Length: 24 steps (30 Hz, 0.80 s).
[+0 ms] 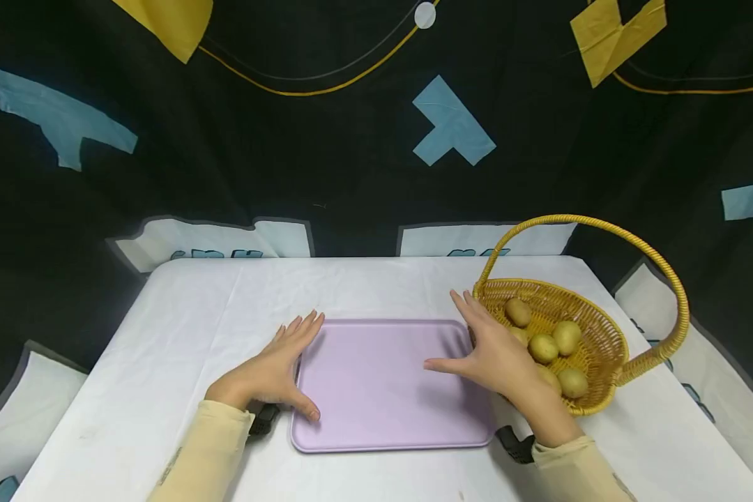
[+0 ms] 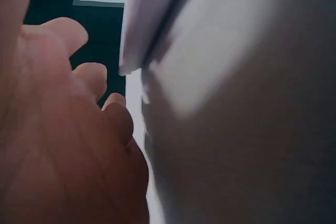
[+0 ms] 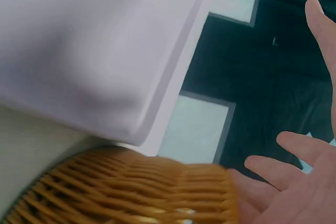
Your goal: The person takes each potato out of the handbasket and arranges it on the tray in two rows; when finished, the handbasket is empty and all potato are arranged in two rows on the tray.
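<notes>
A shallow lilac tray [image 1: 389, 387] lies flat on a white-covered table. Over its left edge, my left hand [image 1: 276, 369] is spread with fingers straight and thumb apart, gripping nothing. My right hand [image 1: 498, 355] hovers around the tray's right side, fingers extended and thumb pointing left across the tray; it too holds nothing. Just right of that hand stands a yellow wicker basket [image 1: 605, 341] with a tall arched handle. Inside are several potatoes [image 1: 567, 337], some partly hidden by the right hand. In the right wrist view the basket's woven side [image 3: 131, 187] sits beside the tray corner [image 3: 139, 124].
The white tablecloth [image 1: 182, 314] extends around the tray. Behind the table hangs a black cloth [image 1: 351, 174] with blue and yellow patches. The basket's handle [image 1: 680, 307] rises high at the right and leans toward the table's right edge.
</notes>
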Each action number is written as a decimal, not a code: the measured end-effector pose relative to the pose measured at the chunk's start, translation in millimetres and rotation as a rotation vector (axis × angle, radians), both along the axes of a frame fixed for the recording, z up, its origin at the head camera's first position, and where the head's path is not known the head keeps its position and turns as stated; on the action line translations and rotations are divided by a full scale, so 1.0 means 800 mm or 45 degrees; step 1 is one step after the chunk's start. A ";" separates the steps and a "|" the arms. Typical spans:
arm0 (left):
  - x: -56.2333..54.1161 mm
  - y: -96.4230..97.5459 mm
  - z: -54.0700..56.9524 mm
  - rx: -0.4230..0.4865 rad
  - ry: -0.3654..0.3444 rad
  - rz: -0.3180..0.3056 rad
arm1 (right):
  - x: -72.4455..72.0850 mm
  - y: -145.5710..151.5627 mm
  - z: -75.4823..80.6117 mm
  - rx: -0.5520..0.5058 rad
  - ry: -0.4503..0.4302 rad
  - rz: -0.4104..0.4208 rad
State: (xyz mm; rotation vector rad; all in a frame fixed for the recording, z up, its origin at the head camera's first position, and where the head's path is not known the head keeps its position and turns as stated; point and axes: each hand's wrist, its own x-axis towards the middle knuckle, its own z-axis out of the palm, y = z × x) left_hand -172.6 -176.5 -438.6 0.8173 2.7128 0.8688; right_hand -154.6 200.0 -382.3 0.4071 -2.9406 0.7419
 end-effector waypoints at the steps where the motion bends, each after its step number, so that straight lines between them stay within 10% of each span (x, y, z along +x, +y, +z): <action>1: 0.001 -0.003 -0.004 0.027 -0.047 -0.006 | 0.001 0.003 -0.001 -0.038 -0.027 -0.013; 14: 0.004 -0.021 -0.022 0.010 -0.201 -0.061 | 0.006 0.046 -0.004 -0.238 -0.141 -0.018; 24: 0.003 -0.026 -0.022 0.071 -0.206 -0.069 | 0.000 0.095 0.037 -0.176 -0.310 0.050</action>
